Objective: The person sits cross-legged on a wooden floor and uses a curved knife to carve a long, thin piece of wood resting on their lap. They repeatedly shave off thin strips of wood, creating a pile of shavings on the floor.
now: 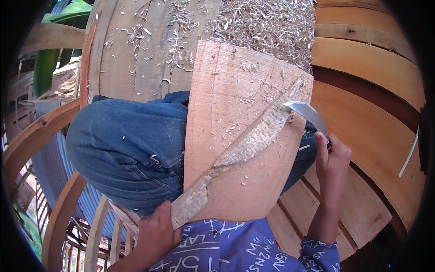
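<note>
A wide wooden board (213,99) lies across my lap. On it, slanting from lower left to upper right, rests a long, rough, grey-brown piece that looks like a root or bark strip (253,140), narrowing to a point at its far end. My left hand (157,229) is closed around its near end, at the board's left edge. My right hand (334,156) grips a knife with a curved, hooked metal blade (310,113); its handle is mostly hidden in the fist. The blade's tip touches or hovers just over the piece near its far end; I cannot tell which.
A thick heap of pale curled shavings (267,20) lies beyond the board, with more scattered over the planks (122,59). My bent leg in blue jeans (127,145) is at the left. Wooden slats (362,109) run along the right, wooden railings (45,122) along the left.
</note>
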Demonstrator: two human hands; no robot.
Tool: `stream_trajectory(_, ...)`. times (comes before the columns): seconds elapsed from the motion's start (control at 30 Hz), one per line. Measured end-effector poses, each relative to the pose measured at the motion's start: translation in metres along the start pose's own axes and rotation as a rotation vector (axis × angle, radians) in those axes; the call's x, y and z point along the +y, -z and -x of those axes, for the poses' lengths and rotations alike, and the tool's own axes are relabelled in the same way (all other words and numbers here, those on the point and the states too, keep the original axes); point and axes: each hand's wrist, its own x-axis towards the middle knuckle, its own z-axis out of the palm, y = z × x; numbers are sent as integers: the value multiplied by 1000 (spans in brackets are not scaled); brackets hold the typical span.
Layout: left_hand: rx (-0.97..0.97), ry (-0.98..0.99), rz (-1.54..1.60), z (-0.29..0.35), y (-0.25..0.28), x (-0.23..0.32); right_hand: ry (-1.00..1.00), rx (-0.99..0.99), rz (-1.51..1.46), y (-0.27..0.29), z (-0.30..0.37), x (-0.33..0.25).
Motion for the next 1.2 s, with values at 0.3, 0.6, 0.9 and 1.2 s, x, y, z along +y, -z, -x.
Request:
stream_trajectory(0.3,-9,7,-3,-2,3,5,270,-43,-80,-16,26,-20)
stream_trajectory(0.6,9,-19,-7,-2,-1,3,179,-136,-65,-7,36,-24)
stream_trajectory(0.9,-14,16,-6,-3,3,3,-78,101,-75,-11,6,15)
stream_trajectory(1.2,-23,-8,-15,-7,4,4,274,-116,-181,-15,44,-24)
